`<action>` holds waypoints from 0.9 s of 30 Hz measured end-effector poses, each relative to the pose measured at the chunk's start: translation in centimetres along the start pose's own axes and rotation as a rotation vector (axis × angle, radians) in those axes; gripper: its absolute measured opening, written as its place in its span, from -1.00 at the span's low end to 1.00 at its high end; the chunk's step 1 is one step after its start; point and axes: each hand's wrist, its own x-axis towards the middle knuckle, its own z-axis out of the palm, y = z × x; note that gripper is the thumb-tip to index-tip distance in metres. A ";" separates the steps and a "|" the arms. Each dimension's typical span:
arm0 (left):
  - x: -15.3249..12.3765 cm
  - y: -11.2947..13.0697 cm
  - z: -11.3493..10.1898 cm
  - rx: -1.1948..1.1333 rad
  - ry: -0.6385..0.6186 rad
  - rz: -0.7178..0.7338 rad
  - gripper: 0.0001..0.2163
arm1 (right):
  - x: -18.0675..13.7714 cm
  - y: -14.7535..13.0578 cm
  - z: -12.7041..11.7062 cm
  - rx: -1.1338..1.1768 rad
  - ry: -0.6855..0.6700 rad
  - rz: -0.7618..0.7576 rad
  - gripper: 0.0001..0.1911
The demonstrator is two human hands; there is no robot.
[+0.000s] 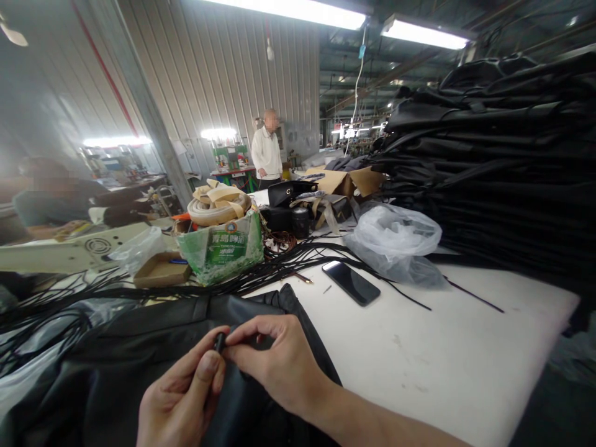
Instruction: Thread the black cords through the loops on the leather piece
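Observation:
My left hand [186,388] is closed, pinching a small black cylindrical piece [220,342] between thumb and fingers. From the other side, the fingertips of my right hand [279,360] close on the same piece; its exact kind is too small to make out. Beneath both hands a black leather-like item [121,347] lies spread over the near left of the white table [419,347]. To the right and beyond my hands, a dark smartphone [351,282] rests flat on the tabletop.
A bundle of black cords [279,264] crosses the table behind the leather-like item. Beyond it stand a torn green carton [221,248] with rolled webbing [218,205] and a clear plastic bag [395,242]. Black material [488,167] is piled high at right. Two people are farther off.

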 end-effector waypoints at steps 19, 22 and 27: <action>0.4 0.9 0.3 -0.049 -0.206 0.048 -0.17 | 0.8 -0.5 -1.0 -0.079 -0.013 -0.163 -0.84; 0.5 1.1 0.4 -0.024 -0.162 0.059 -0.15 | 0.8 -0.6 -1.0 -0.118 -0.026 -0.213 -0.82; 1.1 0.4 0.0 -0.046 -0.166 0.114 -0.28 | 0.7 -0.7 -1.1 -0.119 -0.018 -0.214 -0.83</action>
